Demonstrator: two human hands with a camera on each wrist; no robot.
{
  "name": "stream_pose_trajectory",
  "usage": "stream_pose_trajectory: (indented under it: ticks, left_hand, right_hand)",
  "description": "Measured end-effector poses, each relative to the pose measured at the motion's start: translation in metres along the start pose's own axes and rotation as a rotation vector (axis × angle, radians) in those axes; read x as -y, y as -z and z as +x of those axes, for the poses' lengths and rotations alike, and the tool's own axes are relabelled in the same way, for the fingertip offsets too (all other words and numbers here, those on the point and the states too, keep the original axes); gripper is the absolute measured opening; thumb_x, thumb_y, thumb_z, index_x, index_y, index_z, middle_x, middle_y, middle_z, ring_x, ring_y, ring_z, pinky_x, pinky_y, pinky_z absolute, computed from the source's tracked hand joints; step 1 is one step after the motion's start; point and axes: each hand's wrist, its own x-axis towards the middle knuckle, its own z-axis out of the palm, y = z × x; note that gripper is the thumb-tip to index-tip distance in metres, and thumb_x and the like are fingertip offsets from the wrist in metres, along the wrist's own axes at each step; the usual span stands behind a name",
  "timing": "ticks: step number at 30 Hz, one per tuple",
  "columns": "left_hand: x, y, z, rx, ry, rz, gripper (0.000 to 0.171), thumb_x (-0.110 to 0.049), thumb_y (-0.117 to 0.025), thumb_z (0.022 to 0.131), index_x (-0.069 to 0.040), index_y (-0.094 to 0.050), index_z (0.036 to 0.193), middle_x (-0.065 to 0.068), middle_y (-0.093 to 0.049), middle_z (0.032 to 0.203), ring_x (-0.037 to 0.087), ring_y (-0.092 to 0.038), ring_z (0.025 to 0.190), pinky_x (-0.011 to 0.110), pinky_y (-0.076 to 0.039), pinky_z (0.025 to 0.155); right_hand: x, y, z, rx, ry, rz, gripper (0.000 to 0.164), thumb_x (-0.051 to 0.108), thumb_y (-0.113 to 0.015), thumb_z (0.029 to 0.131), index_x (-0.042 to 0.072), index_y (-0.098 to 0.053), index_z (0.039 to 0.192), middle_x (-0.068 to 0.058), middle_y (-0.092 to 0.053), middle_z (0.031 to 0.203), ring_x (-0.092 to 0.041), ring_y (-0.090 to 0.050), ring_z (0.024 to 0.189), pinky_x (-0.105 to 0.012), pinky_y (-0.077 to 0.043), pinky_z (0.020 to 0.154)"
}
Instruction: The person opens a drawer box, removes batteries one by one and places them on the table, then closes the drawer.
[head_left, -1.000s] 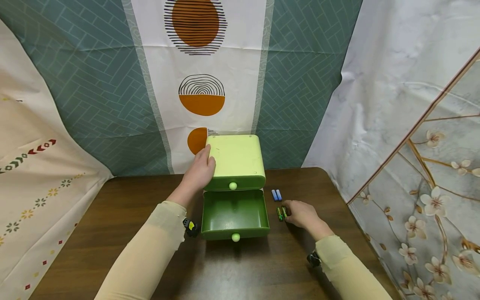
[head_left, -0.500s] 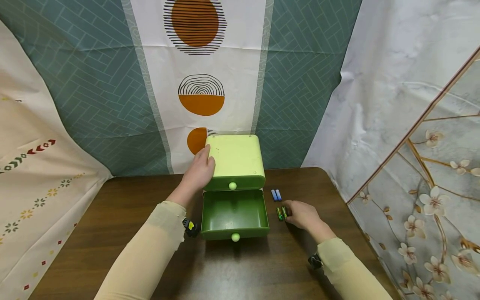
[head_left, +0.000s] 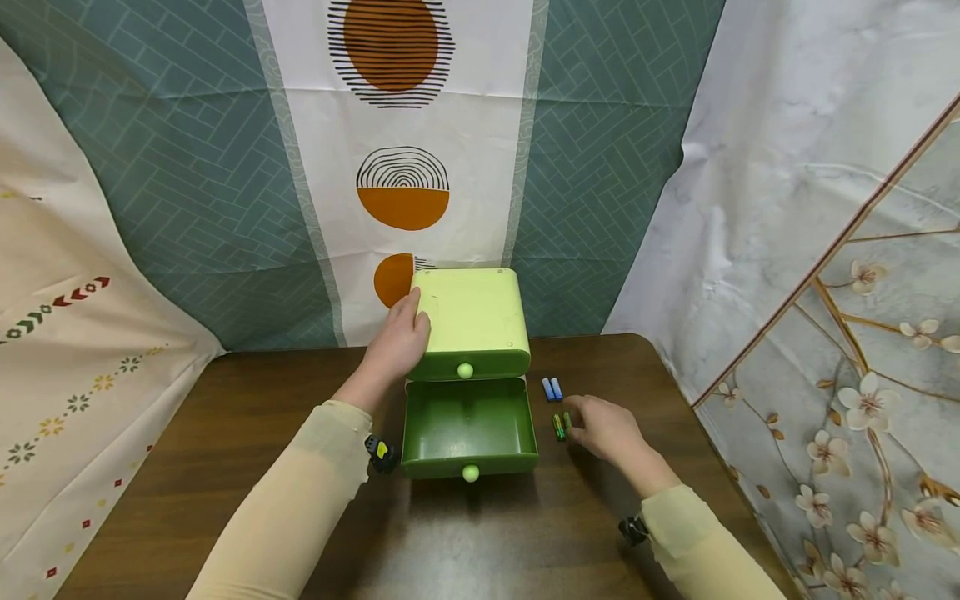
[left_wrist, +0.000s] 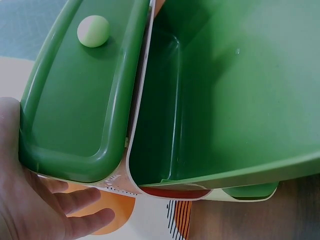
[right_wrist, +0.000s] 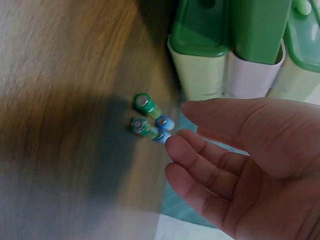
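Note:
A small cabinet (head_left: 472,312) with a pale yellow-green casing and green drawers stands at the back of the table. Its middle drawer (head_left: 471,423) is pulled out, with nothing visible inside; the top drawer (left_wrist: 82,95) is closed. My left hand (head_left: 396,342) rests against the cabinet's upper left side, fingers extended along it in the left wrist view. To the right, two green batteries (head_left: 558,427) and two blue-and-white batteries (head_left: 552,390) sit on the table. My right hand (head_left: 603,427) is beside the green pair, thumb and fingers apart and holding nothing.
The brown wooden table (head_left: 480,542) reaches back to a hanging patterned curtain (head_left: 442,167). A flowered cloth (head_left: 847,417) hangs at the right, and an embroidered cream cloth (head_left: 67,375) at the left. The open drawer juts out between my forearms.
My right hand has shifted very slightly from the green batteries, which still lie on the table. The left hand and the cabinet look unmoved.

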Motion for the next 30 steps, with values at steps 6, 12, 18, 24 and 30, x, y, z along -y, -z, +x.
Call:
stream_pose_trajectory:
  ticks: [6, 12, 18, 24, 30]
  left_hand:
    - [0.000, 0.000, 0.001, 0.000, 0.003, 0.007, 0.070, -0.040, -0.023, 0.116, -0.015, -0.010, 0.180, 0.019, -0.014, 0.182, 0.040, -0.020, 0.167, 0.062, -0.021, 0.131]
    - [0.000, 0.000, 0.001, -0.006, -0.002, 0.007, 0.070, -0.040, -0.023, 0.116, -0.015, -0.011, 0.180, 0.020, -0.015, 0.182, 0.041, -0.020, 0.166, 0.061, -0.021, 0.132]
    - [0.002, 0.000, 0.001, -0.002, -0.004, 0.000, 0.070, -0.041, -0.022, 0.116, -0.015, -0.010, 0.180, 0.020, -0.015, 0.182, 0.040, -0.020, 0.167, 0.062, -0.021, 0.131]
    - [0.001, 0.000, 0.000, -0.005, -0.008, -0.007, 0.070, -0.041, -0.023, 0.116, -0.015, -0.011, 0.180, 0.020, -0.015, 0.182, 0.041, -0.020, 0.166, 0.062, -0.021, 0.131]
    - [0.002, 0.000, 0.000, -0.006, -0.013, -0.014, 0.069, -0.041, -0.023, 0.116, -0.015, -0.011, 0.180, 0.020, -0.015, 0.182, 0.041, -0.020, 0.166, 0.062, -0.021, 0.131]
  right_hand:
    - [0.012, 0.006, -0.006, -0.053, 0.006, 0.005, 0.044, 0.017, -0.087, 0.095, 0.008, -0.076, 0.137, -0.001, -0.075, 0.100, -0.018, -0.070, 0.088, -0.048, -0.060, 0.077]
    - [0.025, 0.011, -0.012, -0.124, 0.042, 0.042, 0.041, 0.015, -0.087, 0.095, 0.009, -0.078, 0.134, -0.003, -0.078, 0.106, -0.019, -0.076, 0.090, -0.046, -0.061, 0.075]
    - [0.038, 0.015, -0.021, -0.209, 0.094, 0.040, 0.038, 0.015, -0.088, 0.094, 0.011, -0.080, 0.130, 0.004, -0.075, 0.101, -0.014, -0.074, 0.083, -0.040, -0.058, 0.068]
    - [0.053, 0.019, -0.029, -0.248, 0.140, 0.048, 0.037, 0.015, -0.090, 0.093, 0.012, -0.080, 0.129, 0.003, -0.076, 0.102, -0.016, -0.073, 0.082, -0.036, -0.056, 0.065]
    - [0.064, 0.020, -0.034, -0.270, 0.166, 0.049, 0.034, 0.016, -0.090, 0.093, 0.014, -0.081, 0.126, 0.004, -0.075, 0.100, -0.013, -0.073, 0.082, -0.033, -0.055, 0.063]
